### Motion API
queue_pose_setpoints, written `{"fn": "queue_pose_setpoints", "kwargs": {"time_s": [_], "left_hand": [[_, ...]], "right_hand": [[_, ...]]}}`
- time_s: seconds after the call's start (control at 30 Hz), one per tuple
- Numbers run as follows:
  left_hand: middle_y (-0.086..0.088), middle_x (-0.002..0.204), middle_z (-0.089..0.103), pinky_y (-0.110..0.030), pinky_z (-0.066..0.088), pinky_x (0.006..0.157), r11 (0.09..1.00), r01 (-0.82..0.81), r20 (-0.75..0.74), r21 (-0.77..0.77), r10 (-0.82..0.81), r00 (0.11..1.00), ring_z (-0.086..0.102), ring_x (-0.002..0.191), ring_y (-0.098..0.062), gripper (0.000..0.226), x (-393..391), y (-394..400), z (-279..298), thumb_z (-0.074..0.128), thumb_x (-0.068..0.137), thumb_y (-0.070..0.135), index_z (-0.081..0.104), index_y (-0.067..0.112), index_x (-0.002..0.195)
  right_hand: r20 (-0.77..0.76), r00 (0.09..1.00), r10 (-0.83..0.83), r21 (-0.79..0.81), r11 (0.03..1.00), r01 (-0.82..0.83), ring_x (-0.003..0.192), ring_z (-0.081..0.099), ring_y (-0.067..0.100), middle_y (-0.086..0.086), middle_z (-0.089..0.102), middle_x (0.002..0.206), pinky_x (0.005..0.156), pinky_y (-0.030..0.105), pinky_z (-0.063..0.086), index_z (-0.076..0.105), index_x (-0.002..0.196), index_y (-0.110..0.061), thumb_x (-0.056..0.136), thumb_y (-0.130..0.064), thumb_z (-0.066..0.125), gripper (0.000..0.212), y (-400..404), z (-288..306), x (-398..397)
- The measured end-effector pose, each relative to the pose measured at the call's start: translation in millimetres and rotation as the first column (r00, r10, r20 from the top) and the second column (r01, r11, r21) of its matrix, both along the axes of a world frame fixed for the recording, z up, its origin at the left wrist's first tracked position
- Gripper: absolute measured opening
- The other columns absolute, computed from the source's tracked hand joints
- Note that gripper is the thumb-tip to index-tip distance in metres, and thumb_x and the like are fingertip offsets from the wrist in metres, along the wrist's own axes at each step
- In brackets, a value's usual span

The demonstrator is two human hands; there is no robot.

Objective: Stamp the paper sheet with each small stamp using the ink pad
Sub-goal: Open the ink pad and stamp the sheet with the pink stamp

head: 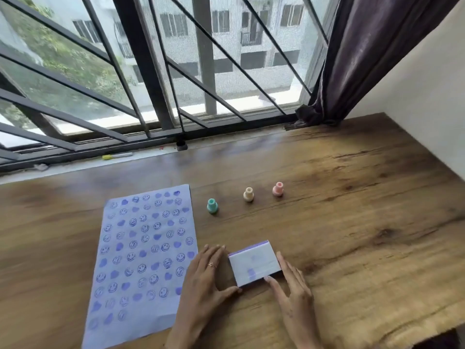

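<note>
A pale sheet of paper (141,250) covered with several blue smiley and heart prints lies at the left on the wooden table (352,210). Three small stamps stand upright beyond it: a teal stamp (212,206), a cream stamp (248,194) and a pink stamp (278,189). The ink pad (254,263), a white box with a purple edge, its lid down, sits near the front. My left hand (205,280) touches its left side, thumb at the near corner. My right hand (292,285) touches its right side and near edge.
A barred window (156,71) runs along the far side of the table. On its sill lie a yellow-capped marker (117,155) and a small dark cap (181,145). A dark curtain (364,54) hangs at the right beside a white wall.
</note>
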State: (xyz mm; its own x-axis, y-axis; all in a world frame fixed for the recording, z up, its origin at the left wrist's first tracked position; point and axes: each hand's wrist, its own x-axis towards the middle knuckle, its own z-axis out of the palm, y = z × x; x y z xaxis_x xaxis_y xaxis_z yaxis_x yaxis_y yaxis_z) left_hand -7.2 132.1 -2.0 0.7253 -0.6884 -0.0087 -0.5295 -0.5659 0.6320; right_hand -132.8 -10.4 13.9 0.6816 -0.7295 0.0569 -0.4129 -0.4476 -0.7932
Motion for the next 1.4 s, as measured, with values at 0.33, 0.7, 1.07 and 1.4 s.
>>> {"fn": "queue_pose_setpoints", "kwargs": {"time_s": [0.33,0.7,1.07,1.4], "left_hand": [[0.019,0.145,0.024,-0.022,0.004,0.111,0.998,0.0,0.028,0.056,-0.002,1.0,0.005,0.137,-0.002,0.083,-6.3,0.2,4.0,0.066,0.066,0.061,0.03,0.037,0.136],[0.004,0.115,0.06,-0.027,0.028,0.096,0.997,0.008,0.178,-0.074,0.006,0.984,0.038,0.113,-0.01,0.081,-2.6,-19.2,35.7,0.081,0.056,0.042,0.049,0.026,0.128],[0.016,0.074,0.073,-0.015,0.048,0.066,0.924,0.16,-0.11,-0.346,-0.209,0.972,0.065,0.07,0.006,0.01,17.9,-144.9,71.4,0.073,0.074,0.015,0.071,0.024,0.078],[-0.01,0.089,0.073,-0.042,0.049,0.076,0.881,0.449,0.034,0.15,-0.459,0.888,0.063,0.086,-0.029,0.011,33.8,-201.5,38.1,0.058,0.082,0.014,0.069,0.011,0.085]], "right_hand": [[0.121,0.982,-0.142,0.247,0.963,0.109,0.097,0.058,0.0,-0.005,0.069,0.107,0.085,0.0,0.037,0.066,0.108,-0.024,0.074,-0.004,0.073,0.041,-3.9,-3.8,0.5],[0.307,0.913,-0.269,0.695,0.719,-0.022,0.069,0.066,-0.001,-0.01,0.076,0.074,0.06,0.008,0.05,0.07,0.093,-0.018,0.074,0.008,0.065,0.033,-33.4,8.5,5.9],[0.421,0.869,-0.261,0.323,0.938,0.125,0.084,0.065,-0.001,-0.013,0.07,0.084,0.074,0.007,0.049,0.069,0.069,-0.023,0.076,0.016,0.059,0.041,-125.8,8.8,-27.1],[0.135,0.974,-0.18,-0.226,0.952,0.207,0.091,0.058,0.002,0.007,0.068,0.097,0.08,-0.001,0.041,0.073,0.081,-0.007,0.07,0.013,0.068,0.023,-132.8,-15.8,-36.0]]}}
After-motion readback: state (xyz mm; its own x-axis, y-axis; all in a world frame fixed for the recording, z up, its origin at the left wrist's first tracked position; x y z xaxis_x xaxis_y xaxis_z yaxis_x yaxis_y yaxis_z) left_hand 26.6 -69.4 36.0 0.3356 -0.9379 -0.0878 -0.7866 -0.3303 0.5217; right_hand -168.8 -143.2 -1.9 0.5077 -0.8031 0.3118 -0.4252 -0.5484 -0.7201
